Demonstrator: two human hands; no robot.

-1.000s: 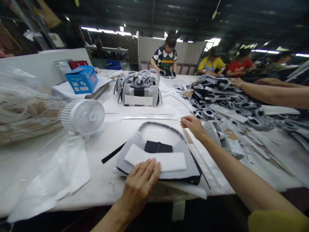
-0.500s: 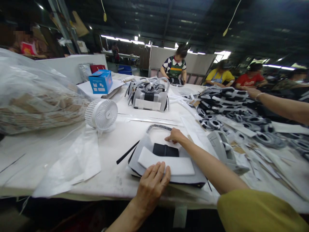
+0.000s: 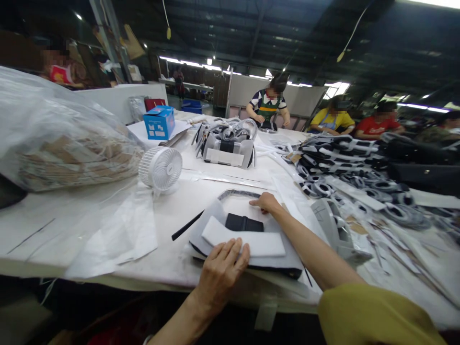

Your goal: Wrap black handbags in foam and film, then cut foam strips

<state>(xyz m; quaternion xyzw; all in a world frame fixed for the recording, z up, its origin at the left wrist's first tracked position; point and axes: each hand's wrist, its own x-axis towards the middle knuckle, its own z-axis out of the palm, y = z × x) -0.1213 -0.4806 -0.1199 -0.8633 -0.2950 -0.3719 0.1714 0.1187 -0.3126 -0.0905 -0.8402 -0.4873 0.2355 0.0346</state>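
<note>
A handbag [image 3: 210, 224] lies on the table in front of me, mostly covered by a pale grey sheet, with a black band [image 3: 244, 222] showing in its middle. Across its near part rests a white foam strip [image 3: 266, 244]. My left hand [image 3: 226, 261] lies on that strip with its fingers stretched out. At the far side, my right hand [image 3: 268, 203] has its fingers curled round the right part of the arched, plastic-wrapped bag handle [image 3: 237, 192]. A thin black strap [image 3: 187, 225] sticks out to the left of the bag.
A white fan [image 3: 161, 167], a blue box [image 3: 159, 122] and a large plastic bag [image 3: 72, 143] stand to the left. Another wrapped bag [image 3: 227, 148] sits beyond. A grey tape dispenser [image 3: 332, 227] and piled handles [image 3: 345, 158] lie on the right. Co-workers [image 3: 269, 103] work farther back.
The view has shifted slightly. A co-worker's arm that reached over the pile on the right is gone. Both my hands stay in nearly the same places on the bag.
</note>
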